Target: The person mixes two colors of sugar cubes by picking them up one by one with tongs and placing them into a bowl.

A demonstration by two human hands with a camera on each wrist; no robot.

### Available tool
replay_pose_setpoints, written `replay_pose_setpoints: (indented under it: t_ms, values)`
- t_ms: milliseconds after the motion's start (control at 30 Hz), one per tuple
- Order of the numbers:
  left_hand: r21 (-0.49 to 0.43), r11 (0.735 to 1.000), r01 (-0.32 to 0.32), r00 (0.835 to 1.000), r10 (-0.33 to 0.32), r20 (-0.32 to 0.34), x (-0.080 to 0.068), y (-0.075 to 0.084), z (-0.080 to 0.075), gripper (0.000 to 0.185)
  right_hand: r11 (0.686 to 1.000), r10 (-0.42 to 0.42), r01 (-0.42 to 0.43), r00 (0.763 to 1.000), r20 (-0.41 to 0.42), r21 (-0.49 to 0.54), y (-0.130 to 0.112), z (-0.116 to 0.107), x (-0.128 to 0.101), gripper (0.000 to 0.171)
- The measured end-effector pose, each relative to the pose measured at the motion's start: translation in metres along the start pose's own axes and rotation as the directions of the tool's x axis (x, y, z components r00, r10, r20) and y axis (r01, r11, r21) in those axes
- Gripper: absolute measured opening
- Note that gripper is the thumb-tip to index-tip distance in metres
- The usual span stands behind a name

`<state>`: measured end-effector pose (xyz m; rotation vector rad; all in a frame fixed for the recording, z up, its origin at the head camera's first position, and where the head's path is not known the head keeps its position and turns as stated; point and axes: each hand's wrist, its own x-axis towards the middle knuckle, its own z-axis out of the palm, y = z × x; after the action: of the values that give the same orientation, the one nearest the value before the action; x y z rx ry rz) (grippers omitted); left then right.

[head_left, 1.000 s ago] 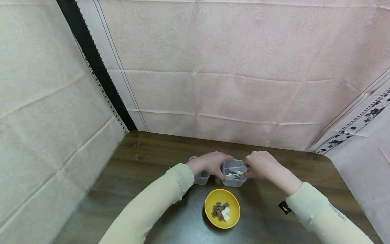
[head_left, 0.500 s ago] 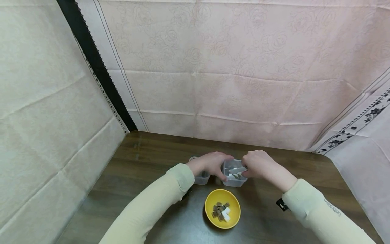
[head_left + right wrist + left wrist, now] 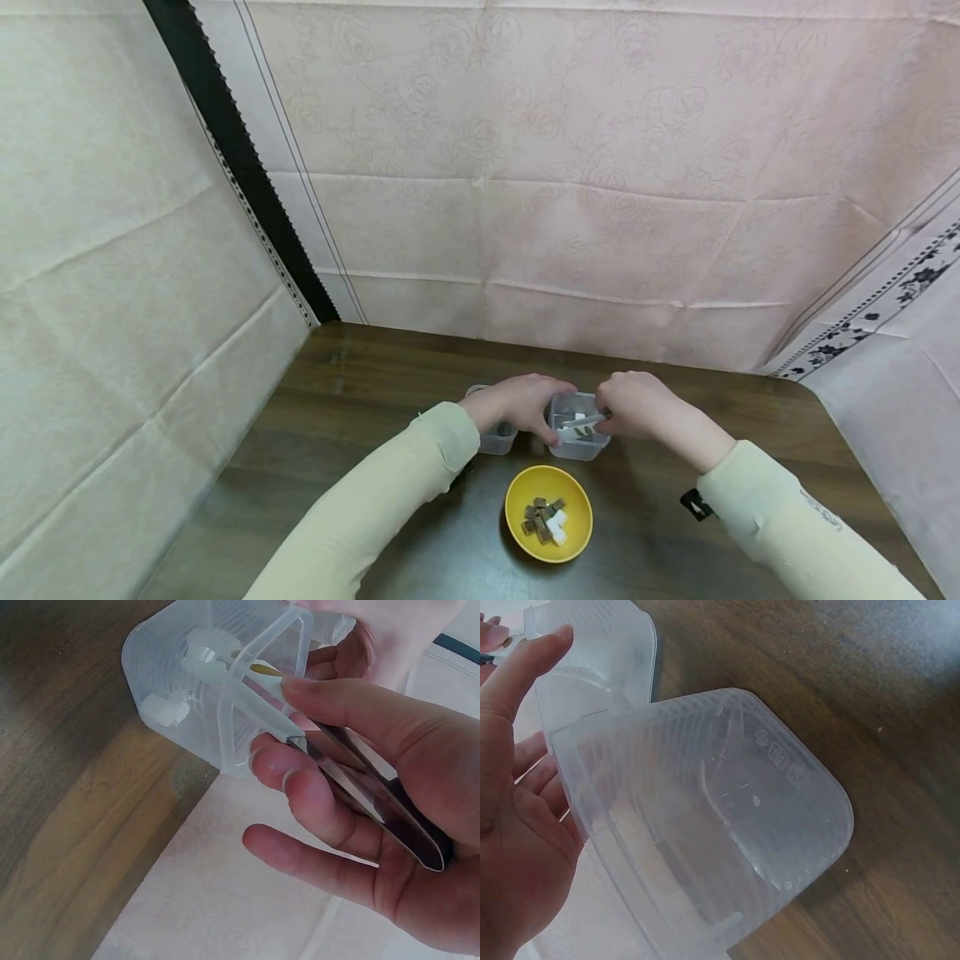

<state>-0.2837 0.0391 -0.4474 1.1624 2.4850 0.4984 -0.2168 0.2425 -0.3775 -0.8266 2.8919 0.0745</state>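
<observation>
My right hand (image 3: 637, 404) holds a pair of tweezers (image 3: 356, 780), metal at the back with pale tips. These tips reach into a clear plastic container (image 3: 579, 450) through its open top. Inside lie small white pieces (image 3: 165, 709); whether the tips pinch one is hard to tell. With thumb and fingers around its left side, my left hand (image 3: 525, 400) grips this container. Under the left wrist stands a second clear container (image 3: 772, 802), partly covered in the head view. The right wrist view shows the thumb pressing one tweezer arm and fingers under the other.
A yellow bowl (image 3: 513, 500) sits in front of the containers, holding several brown and white cubes (image 3: 543, 523). Everything stands on a dark wooden table (image 3: 360, 400). Pale cloth (image 3: 570, 225) hangs behind and at both sides.
My right hand has shifted slightly left, and the tweezers have changed angle inside the container. My left hand and the bowl stay where they were.
</observation>
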Motion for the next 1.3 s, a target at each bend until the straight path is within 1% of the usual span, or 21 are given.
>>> replay_pose_setpoints:
  t_ms: [200, 333, 600, 833, 933, 1100, 1300]
  values:
    - [0.004, 1.000, -0.003, 1.000, 0.003, 0.001, 0.001, 0.001, -0.001, 0.085, 1.000, -0.018, 0.019, 0.999, -0.038, 0.007, 0.003, -0.004, -0.008, 0.032]
    - [0.008, 1.000, -0.004, 1.000, 0.004, 0.001, 0.001, 0.002, -0.001, 0.086, 0.999, -0.029, 0.030, 0.997, -0.069, 0.015, 0.006, -0.005, -0.015, 0.031]
    - [0.021, 1.000, -0.013, 1.000, 0.013, -0.005, 0.002, 0.002, -0.001, 0.086, 0.998, -0.059, 0.063, 0.987, -0.150, 0.019, 0.009, -0.010, -0.030, 0.030]
    - [0.029, 1.000, 0.001, 1.000, -0.001, -0.005, 0.000, 0.001, 0.000, 0.086, 0.997, -0.078, 0.079, 0.971, -0.225, -0.007, 0.008, -0.019, -0.047, 0.038]
    - [0.033, 0.999, -0.001, 1.000, 0.001, -0.003, 0.000, 0.001, 0.000, 0.086, 0.996, -0.085, 0.085, 0.965, -0.248, -0.010, 0.007, -0.022, -0.054, 0.039]
    - [0.033, 0.999, -0.013, 1.000, 0.013, 0.000, -0.001, 0.000, -0.001, 0.085, 0.994, -0.106, 0.108, 0.955, -0.277, -0.007, 0.004, -0.028, -0.065, 0.035]
    - [0.029, 0.999, -0.013, 1.000, 0.013, 0.002, -0.001, 0.000, 0.000, 0.085, 0.991, -0.131, 0.129, 0.939, -0.319, -0.025, -0.003, -0.032, -0.077, 0.039]
